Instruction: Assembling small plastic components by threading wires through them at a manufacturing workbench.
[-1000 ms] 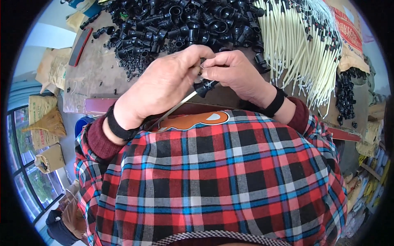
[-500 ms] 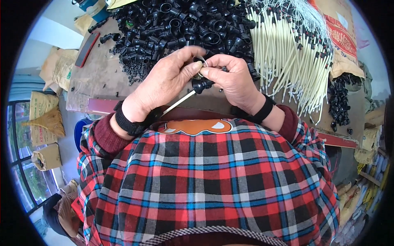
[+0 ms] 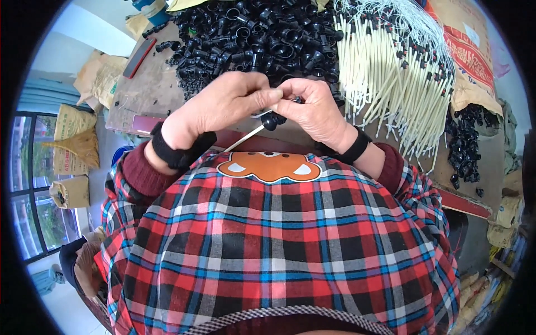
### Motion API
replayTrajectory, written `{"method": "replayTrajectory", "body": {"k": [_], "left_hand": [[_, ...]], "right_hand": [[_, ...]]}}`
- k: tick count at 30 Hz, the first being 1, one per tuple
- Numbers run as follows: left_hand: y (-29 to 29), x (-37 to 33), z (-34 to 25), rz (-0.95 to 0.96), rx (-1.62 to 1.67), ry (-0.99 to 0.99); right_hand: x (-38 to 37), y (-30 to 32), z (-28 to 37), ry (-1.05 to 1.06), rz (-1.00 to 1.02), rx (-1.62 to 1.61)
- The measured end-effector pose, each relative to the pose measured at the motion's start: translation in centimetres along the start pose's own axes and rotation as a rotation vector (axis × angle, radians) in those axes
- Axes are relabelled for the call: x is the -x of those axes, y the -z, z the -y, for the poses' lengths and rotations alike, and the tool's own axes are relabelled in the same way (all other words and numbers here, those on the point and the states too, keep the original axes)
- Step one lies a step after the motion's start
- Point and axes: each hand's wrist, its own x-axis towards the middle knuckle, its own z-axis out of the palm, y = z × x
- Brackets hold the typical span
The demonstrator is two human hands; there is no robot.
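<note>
My left hand (image 3: 226,106) and my right hand (image 3: 318,114) meet above the table's near edge, fingertips pinched together. A thin white string (image 3: 261,114) shows just under the left fingers; its ends are hidden. Below the fingertips sits a black plastic fitting (image 3: 271,121), partly covered by my right hand, which closes around its upper part. From the fitting a pale thin tube (image 3: 244,137) slants down to the left, toward my left wrist. Both wrists wear black bands.
Beyond my hands lies a heap of black plastic fittings (image 3: 251,42). To the right are rows of pale tubes (image 3: 385,84) with white strings (image 3: 413,28), a paper sack (image 3: 463,50) and more black parts (image 3: 464,148). A red-edged phone (image 3: 139,58) lies at left.
My left hand's fingers have come closer to the right ones and turned over, hiding the strand seen between them. The whole view has shifted slightly.
</note>
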Motion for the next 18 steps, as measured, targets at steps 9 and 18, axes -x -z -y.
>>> {"method": "replayTrajectory", "body": {"k": [9,18], "left_hand": [[-0.1,0.8,-2.0,0.143,0.287,0.081],[-1.8,2.5,-3.9,-0.081,-0.023,-0.114]], "right_hand": [[2.0,6.2,0.8,-0.126,0.066,-0.456],[3.9,9.1,3.2,0.137,-0.083,0.35]]}}
